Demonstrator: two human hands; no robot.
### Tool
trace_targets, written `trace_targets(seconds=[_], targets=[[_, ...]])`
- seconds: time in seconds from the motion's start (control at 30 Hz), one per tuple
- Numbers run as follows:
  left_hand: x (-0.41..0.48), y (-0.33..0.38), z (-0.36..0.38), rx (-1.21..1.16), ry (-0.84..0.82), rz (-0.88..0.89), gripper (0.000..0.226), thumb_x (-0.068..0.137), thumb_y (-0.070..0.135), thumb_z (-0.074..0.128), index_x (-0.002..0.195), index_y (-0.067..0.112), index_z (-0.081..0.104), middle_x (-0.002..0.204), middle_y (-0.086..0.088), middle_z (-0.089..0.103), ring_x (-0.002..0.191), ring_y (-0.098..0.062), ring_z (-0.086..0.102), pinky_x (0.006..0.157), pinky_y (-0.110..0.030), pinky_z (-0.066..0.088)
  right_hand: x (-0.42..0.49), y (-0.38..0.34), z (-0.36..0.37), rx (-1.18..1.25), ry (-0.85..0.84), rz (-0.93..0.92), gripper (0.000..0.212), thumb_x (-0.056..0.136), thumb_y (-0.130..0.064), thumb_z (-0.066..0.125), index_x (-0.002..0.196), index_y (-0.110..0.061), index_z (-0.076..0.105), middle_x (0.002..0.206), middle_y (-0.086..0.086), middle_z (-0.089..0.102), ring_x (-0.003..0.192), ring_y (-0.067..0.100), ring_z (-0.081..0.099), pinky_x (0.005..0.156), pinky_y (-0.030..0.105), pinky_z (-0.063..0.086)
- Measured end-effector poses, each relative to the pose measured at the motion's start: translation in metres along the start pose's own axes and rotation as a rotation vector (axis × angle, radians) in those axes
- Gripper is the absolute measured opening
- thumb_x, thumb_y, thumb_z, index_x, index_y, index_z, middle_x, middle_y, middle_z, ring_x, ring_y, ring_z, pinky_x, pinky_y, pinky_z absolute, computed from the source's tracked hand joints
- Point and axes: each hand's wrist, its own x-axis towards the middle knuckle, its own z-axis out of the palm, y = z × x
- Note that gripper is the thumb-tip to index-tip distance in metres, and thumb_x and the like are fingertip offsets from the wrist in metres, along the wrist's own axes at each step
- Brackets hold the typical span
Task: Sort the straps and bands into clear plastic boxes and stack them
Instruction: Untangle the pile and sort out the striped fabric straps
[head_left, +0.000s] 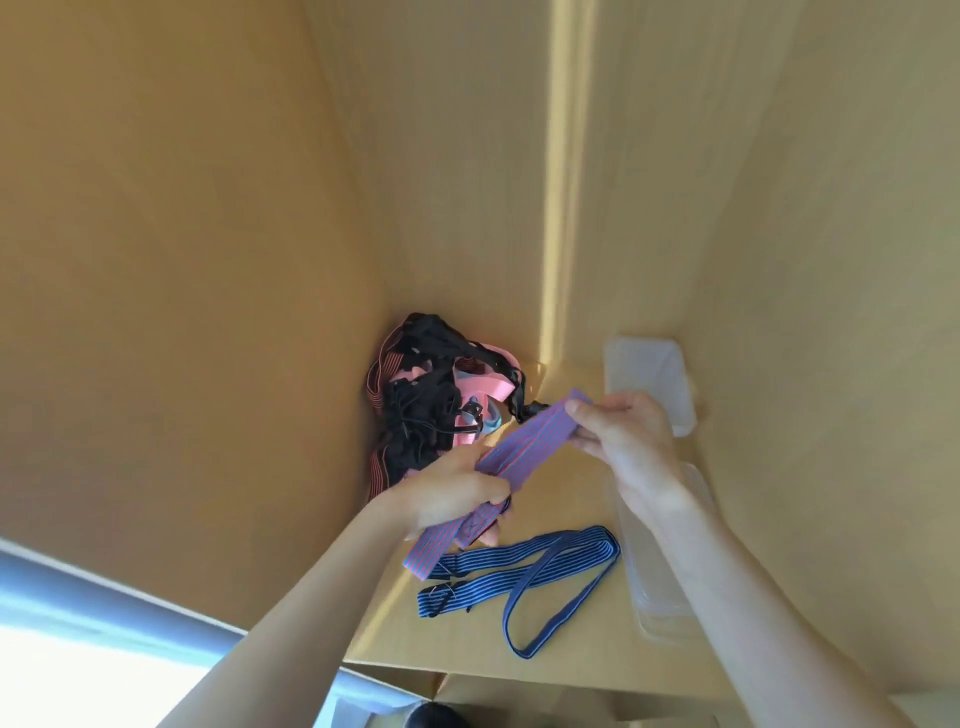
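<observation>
Overhead, 2 hands pinch purple strap (524, 447): left hand (457, 493), right hand (623, 436).

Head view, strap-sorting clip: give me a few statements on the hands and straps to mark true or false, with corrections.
1. Both hands hold the purple strap with red stripes. True: the left hand grips its lower part and the right hand pinches its upper end.
2. The blue striped strap lies inside a clear plastic box. False: it lies loose on the wooden shelf.
3. A tangled pile of black and pink straps sits in the far left corner. True.
4. The right hand holds the clear plastic box. False: that box sits behind it, untouched.
</observation>
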Motion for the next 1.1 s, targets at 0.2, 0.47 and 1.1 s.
trace_targets(seconds=[0.2,0.47,1.1], targets=[[0.005,-0.030,-0.013,0.450,-0.013,-0.061,0.027,0.085,0.010,0.075,0.111,0.011,0.068,0.100,-0.009,0.073,0.085,-0.018,0.065,0.083,-0.030,0.052,-0.011,0.036,-0.045,-0.373,-0.074,0.206,0.018,0.087,0.002,0.070,0.102,-0.007,0.063,0.077,0.011,0.066,0.052,0.018,0.062,0.049,0.026,0.046],[0.016,-0.069,0.002,0.583,0.031,0.000,0.027,0.076,0.005,0.076,0.097,0.020,0.067,0.087,0.006,0.064,0.073,-0.009,0.058,0.074,-0.026,0.052,-0.017,0.070,-0.060,-1.041,-0.136,0.113,0.007,0.081,-0.018,0.070,0.077,-0.022,0.067,0.072,-0.007,0.067,0.068,0.011,0.063,0.059,0.024,0.045],[-0.012,-0.092,-0.017,0.546,0.672,-0.002,0.014,0.084,0.012,0.057,0.087,0.021,0.067,0.087,0.005,0.067,0.086,-0.024,0.065,0.077,-0.034,0.053,0.000,0.035,-0.021,-1.359,-0.228,-0.095,0.018,0.091,-0.040,0.062,0.100,-0.024,0.062,0.106,-0.005,0.055,0.095,0.018,0.060,0.086,0.036,0.051]])
